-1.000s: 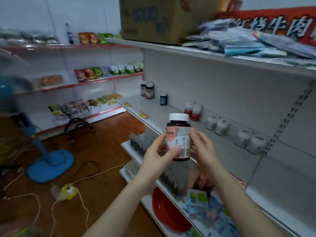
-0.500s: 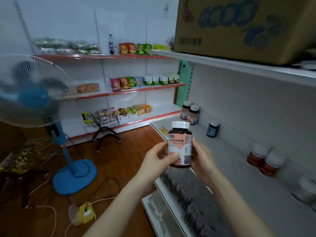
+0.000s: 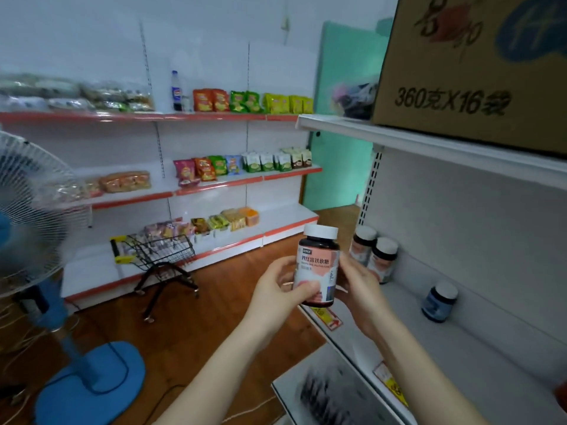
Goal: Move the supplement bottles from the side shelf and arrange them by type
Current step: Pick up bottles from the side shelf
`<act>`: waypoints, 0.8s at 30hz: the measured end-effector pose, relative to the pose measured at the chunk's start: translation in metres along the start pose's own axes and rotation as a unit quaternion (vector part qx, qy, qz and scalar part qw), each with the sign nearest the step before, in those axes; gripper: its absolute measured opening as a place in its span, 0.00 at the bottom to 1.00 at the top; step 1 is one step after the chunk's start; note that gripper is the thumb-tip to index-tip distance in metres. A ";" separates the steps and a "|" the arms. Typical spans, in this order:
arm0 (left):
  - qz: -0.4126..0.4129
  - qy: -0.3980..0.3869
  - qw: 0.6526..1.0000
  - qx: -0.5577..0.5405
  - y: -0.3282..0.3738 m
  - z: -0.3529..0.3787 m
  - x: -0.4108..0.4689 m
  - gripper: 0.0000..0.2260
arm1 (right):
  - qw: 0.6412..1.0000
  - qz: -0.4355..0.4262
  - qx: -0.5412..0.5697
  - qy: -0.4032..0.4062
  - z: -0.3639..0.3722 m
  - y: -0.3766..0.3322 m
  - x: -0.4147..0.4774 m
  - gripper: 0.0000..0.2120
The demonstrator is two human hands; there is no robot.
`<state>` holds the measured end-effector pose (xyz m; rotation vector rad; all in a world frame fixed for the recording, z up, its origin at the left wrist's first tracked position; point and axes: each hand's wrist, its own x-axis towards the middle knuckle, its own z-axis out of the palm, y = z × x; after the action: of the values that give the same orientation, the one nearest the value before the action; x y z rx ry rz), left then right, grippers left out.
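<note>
Holding anything, those two hands?

Yes, both grip one supplement bottle [image 3: 317, 265], upright in mid-air, low in the centre of the view. It is dark with a white cap and a pink and white label printed in Chinese characters. The left hand [image 3: 276, 286] clasps its left side, with the thumb pressed across the lower label. The right hand [image 3: 359, 280] wraps the right side from behind, fingers curled round it.

Where is it compared with the shelf?

It is just off the front edge of the white side shelf [image 3: 460, 342], which runs along the right. The bottle touches only the hands.

What stands on that shelf?

A pair of dark bottles [image 3: 382, 262] with white caps stands side by side at the far end, against the back panel, just beyond the right hand. A blue bottle [image 3: 438, 302] with a white cap stands alone nearer the viewer, apart from the pair. Yellow price tags [image 3: 326, 315] sit along the front edge. On the shelf above rests a cardboard box [image 3: 475, 72].

And the rest of the room?

The floor is wood [image 3: 214, 326]. Wall shelves [image 3: 214, 188] with red edges hold colourful snack packets. A small black shopping cart [image 3: 156, 253] stands on the floor before them. A blue standing fan [image 3: 30, 210] fills the left edge, its head blurred.
</note>
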<state>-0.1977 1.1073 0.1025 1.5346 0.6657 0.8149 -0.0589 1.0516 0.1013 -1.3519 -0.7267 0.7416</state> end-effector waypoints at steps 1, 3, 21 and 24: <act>0.000 -0.019 1.000 0.005 -0.003 -0.007 0.019 0.20 | 1.000 0.000 0.002 0.017 0.006 0.002 0.013 0.12; -0.007 -0.055 0.998 0.021 -0.007 -0.018 0.054 0.22 | 0.998 0.005 0.009 0.057 0.015 0.007 0.036 0.12; -0.006 -0.316 0.947 0.059 -0.073 0.015 0.198 0.19 | 0.975 0.040 -0.152 0.154 -0.025 0.033 0.092 0.06; 0.001 -0.343 0.935 0.094 -0.095 0.018 0.214 0.24 | 0.966 0.039 -0.213 0.143 -0.024 0.047 0.099 0.09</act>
<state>-0.0536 1.2797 0.0336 1.8467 0.2223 0.1741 0.0162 1.1217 0.0560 -1.8434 -0.6234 0.4462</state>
